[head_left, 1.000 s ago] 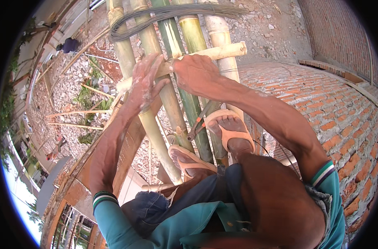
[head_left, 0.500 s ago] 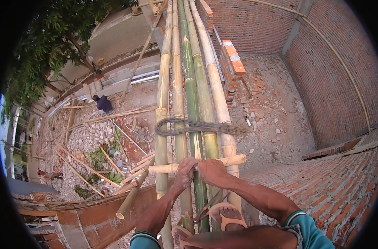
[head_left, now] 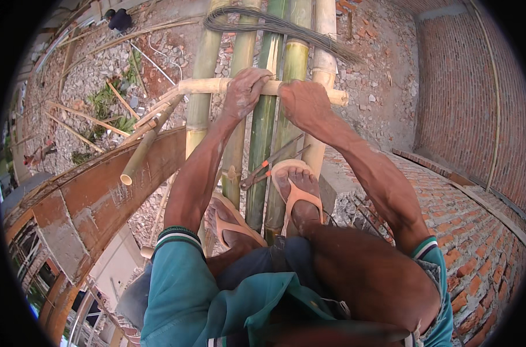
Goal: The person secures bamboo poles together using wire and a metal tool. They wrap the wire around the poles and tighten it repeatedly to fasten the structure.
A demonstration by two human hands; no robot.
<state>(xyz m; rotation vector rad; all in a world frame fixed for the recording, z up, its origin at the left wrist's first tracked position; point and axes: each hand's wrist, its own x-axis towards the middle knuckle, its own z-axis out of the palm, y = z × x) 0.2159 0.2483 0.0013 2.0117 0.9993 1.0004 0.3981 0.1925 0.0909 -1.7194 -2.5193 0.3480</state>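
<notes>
A short, pale, round bamboo crosspiece (head_left: pixel 208 86) is lying over five long, green-to-straw-coloured bamboo poles (head_left: pixel 262 144), so its placing is looking done. The left hand (head_left: pixel 245 93) and right hand (head_left: pixel 303 104) are clenching against it near the middle, side by side; what the fingers are pinching, I cannot tell. No binding is showing at the leftmost and rightmost crossings, so those are looking unfastened, while the middle crossings are partly hiding under the hands. A looped bundle of thin grey wire (head_left: pixel 318 39) is resting across the far side, its bulk apparently unspent, and dark metal pincers with orange-red handles (head_left: pixel 248 183) are lying near, left of the pale orange right sandal (head_left: pixel 303 198)
</notes>
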